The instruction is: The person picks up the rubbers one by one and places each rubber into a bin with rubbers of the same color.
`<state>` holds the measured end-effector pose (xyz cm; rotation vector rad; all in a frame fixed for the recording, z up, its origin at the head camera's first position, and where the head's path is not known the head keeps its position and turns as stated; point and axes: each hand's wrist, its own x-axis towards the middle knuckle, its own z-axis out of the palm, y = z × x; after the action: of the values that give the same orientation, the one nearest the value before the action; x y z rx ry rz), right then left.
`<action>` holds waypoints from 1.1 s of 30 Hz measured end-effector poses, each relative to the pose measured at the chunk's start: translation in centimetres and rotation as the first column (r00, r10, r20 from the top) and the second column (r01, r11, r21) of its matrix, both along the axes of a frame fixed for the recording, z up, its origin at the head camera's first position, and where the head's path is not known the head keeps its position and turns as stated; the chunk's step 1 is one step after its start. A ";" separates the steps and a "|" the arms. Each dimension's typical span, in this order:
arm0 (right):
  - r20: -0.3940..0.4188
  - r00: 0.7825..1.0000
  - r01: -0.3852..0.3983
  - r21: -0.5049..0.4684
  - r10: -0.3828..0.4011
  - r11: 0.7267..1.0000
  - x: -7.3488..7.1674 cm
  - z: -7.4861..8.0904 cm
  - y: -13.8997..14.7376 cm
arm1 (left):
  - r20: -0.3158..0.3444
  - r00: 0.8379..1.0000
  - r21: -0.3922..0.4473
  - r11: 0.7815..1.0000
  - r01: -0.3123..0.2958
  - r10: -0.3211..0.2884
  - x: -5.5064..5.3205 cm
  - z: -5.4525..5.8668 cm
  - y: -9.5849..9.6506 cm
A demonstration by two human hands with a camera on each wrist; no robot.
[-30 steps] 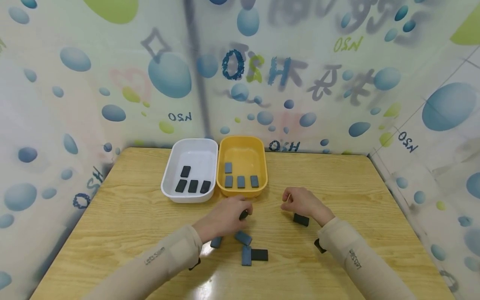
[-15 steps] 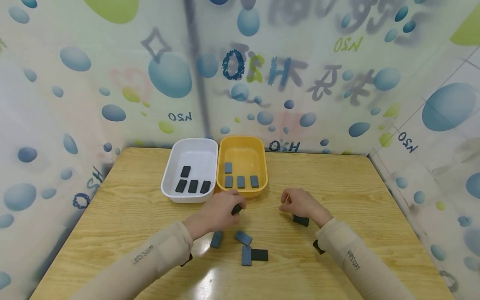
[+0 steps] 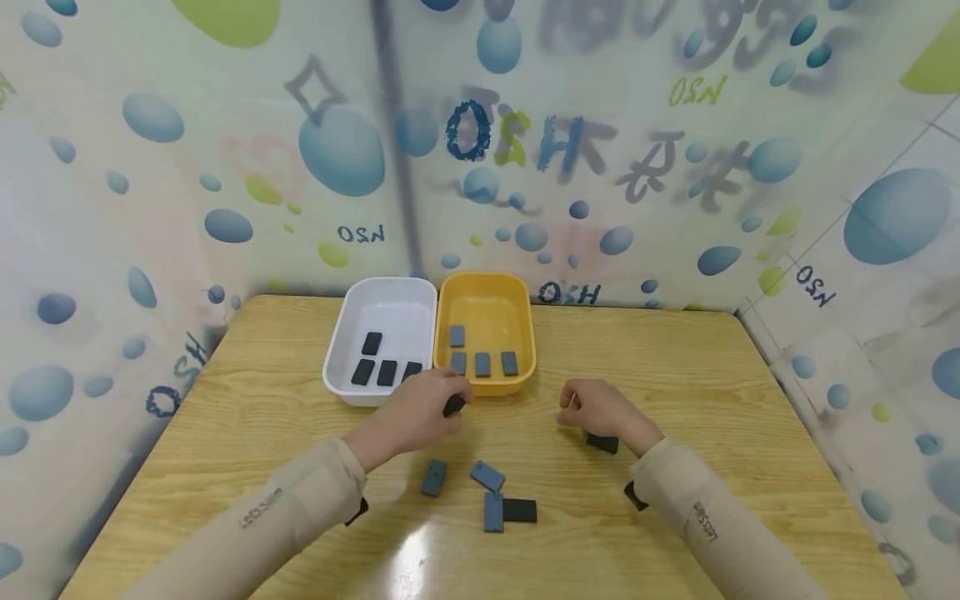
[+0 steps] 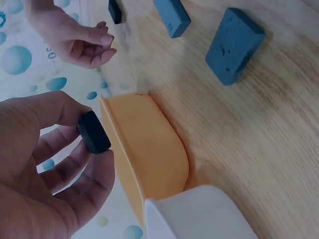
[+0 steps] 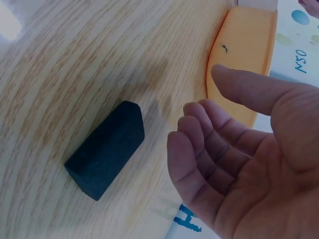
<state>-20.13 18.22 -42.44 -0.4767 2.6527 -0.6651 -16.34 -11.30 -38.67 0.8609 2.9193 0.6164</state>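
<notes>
My left hand (image 3: 408,412) pinches a small black block (image 3: 453,406) between thumb and fingers, just over the front rims of the white bin (image 3: 390,310) and the yellow bin (image 3: 491,304). In the left wrist view the block (image 4: 93,132) shows end-on at the fingertips. My right hand (image 3: 603,408) hovers to the right with loosely curled fingers and nothing in them. A black block (image 5: 107,149) lies on the table beside it. Several black blocks (image 3: 371,343) rest in the white bin, and several blue-grey blocks (image 3: 482,364) in the yellow one.
Nearer on the wooden table (image 3: 675,358) lie blue-grey blocks (image 3: 433,477), one of them touching a black block (image 3: 520,510). Other black blocks (image 3: 356,511) are partly hidden by the sleeves. A patterned wall covering (image 3: 525,200) rises behind the table.
My left hand has moved left with the black block, from in front of the yellow bin to where both bins meet. My right hand has barely moved.
</notes>
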 end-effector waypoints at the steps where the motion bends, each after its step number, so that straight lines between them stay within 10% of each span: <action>1: 0.001 1.000 0.000 0.000 0.000 1.000 0.0 0.0 0.0 | -0.006 1.000 0.001 1.000 -0.005 0.005 0.0 0.1 -0.2; 33: 0.011 0.999 0.035 -0.003 -0.035 0.999 0.4 -0.3 0.0 | -0.063 0.989 0.002 0.991 -0.136 0.136 -2.8 0.8 -7.1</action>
<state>-19.73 18.26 -42.77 -0.4269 2.6556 -0.6806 -19.13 -18.43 -37.90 0.6978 3.0547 0.6047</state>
